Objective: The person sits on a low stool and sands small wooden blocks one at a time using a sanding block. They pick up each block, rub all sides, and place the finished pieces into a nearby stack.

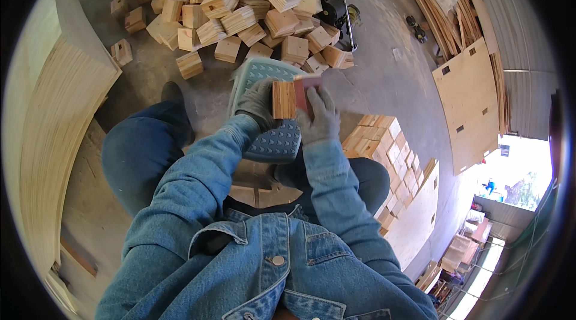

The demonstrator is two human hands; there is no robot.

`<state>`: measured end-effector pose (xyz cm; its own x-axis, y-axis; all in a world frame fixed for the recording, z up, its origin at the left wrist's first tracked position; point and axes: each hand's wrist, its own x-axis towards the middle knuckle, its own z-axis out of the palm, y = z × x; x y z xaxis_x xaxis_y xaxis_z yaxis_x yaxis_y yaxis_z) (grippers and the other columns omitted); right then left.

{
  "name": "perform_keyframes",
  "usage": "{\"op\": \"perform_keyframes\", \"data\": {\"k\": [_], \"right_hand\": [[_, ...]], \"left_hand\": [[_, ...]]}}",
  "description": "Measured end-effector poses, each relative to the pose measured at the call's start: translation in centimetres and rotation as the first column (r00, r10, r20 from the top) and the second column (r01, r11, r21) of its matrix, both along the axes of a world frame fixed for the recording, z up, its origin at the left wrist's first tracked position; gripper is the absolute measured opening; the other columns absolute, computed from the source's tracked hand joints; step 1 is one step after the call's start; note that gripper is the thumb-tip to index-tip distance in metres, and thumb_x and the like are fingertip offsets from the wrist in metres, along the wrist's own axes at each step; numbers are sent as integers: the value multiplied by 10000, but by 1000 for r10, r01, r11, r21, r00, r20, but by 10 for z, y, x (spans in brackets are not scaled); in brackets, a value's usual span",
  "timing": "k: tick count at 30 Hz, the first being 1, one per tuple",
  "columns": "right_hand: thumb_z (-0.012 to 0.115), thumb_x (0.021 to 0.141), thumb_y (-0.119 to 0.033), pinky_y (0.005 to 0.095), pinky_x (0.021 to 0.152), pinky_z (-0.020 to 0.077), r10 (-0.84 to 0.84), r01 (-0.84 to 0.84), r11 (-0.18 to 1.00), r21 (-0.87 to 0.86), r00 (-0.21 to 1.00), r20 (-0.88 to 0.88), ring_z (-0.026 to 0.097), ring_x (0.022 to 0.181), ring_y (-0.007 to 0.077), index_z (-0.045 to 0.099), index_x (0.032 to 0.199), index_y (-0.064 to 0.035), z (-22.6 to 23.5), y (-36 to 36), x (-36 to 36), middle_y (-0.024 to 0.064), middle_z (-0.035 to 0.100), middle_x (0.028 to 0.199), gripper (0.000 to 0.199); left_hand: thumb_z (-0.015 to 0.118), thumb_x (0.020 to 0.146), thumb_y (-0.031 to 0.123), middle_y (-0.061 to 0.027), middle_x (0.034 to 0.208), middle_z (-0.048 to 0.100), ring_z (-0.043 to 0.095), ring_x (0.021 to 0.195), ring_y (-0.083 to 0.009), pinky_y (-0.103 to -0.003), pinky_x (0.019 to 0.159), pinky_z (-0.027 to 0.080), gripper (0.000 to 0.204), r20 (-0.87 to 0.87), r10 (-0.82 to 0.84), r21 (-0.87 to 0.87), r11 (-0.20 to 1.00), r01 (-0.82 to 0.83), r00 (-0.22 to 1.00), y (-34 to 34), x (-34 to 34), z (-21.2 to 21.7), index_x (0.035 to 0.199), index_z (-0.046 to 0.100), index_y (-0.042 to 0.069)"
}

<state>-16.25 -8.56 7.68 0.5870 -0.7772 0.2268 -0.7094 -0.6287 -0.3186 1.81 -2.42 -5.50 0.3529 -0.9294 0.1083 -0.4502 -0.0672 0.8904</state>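
Observation:
My left hand (257, 104), in a grey work glove, is closed on a plywood block (284, 100) with its layered edge facing up. It holds the block above a teal plastic stool (273, 145) with a raised pattern on its top. Against the block's right side lies a reddish-brown sheet of sandpaper (301, 95). My right hand (321, 119), gloved too, grips that sheet, with its fingers bent over the sheet's right part. The undersides of the block and the sheet are hidden.
Beyond the stool lies a loose heap of plywood blocks (237, 11). Neatly stacked blocks (390, 158) stand on a board at my right. A tall stack of plywood sheets (60, 110) rises at the left. Wheeled black equipment (339, 11) stands beside the heap; large panels (468, 98) lean farther right.

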Motion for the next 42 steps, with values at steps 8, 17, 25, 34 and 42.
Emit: {"op": "perform_keyframes", "data": {"k": [8, 17, 25, 34, 42], "right_hand": [[760, 884, -382, 518, 1098, 470, -51, 55, 998, 14, 983, -178, 553, 1293, 443, 614, 1457, -230, 5, -50, 49, 112, 496, 1575, 611], [801, 803, -312, 574, 1035, 466, 94, -108, 992, -66, 979, -182, 557, 1244, 429, 665, 1410, -227, 22, 74, -22, 114, 479, 1568, 627], [777, 825, -293, 571, 1043, 464, 54, -71, 995, -72, 976, -210, 543, 1270, 416, 659, 1406, -268, 24, 40, 15, 69, 493, 1554, 593], [757, 875, -369, 558, 1087, 448, -17, 12, 1000, -19, 957, -289, 527, 1308, 419, 635, 1437, -272, 22, -20, 71, 65, 454, 1591, 583], [793, 830, -335, 539, 1064, 465, 139, -144, 990, -8, 963, -229, 563, 1266, 405, 678, 1391, -220, 31, 85, -6, 125, 515, 1538, 584]], "left_hand": [[902, 611, 318, -156, 1423, 541, 513, 1367, -356, -413, 1211, 397, 988, 47, -9, 138, 990, 2, 999, 5, 2, 38, 1478, 452, 168], [885, 650, 340, -146, 1420, 536, 510, 1365, -352, -419, 1212, 391, 945, 85, -23, 85, 996, 16, 996, 3, 2, 18, 1466, 450, 146], [877, 680, 325, -163, 1410, 563, 531, 1352, -364, -432, 1179, 421, 886, 38, 6, 92, 996, -9, 999, 10, 3, 37, 1451, 477, 150], [874, 701, 299, -173, 1397, 573, 554, 1326, -378, -443, 1159, 439, 860, 47, 74, 25, 997, -75, 996, 1, 1, 12, 1450, 480, 155], [887, 709, 369, -177, 1421, 556, 518, 1362, -361, -431, 1186, 409, 879, -6, 5, 69, 998, -5, 1000, 10, 5, 44, 1450, 474, 140]]}}
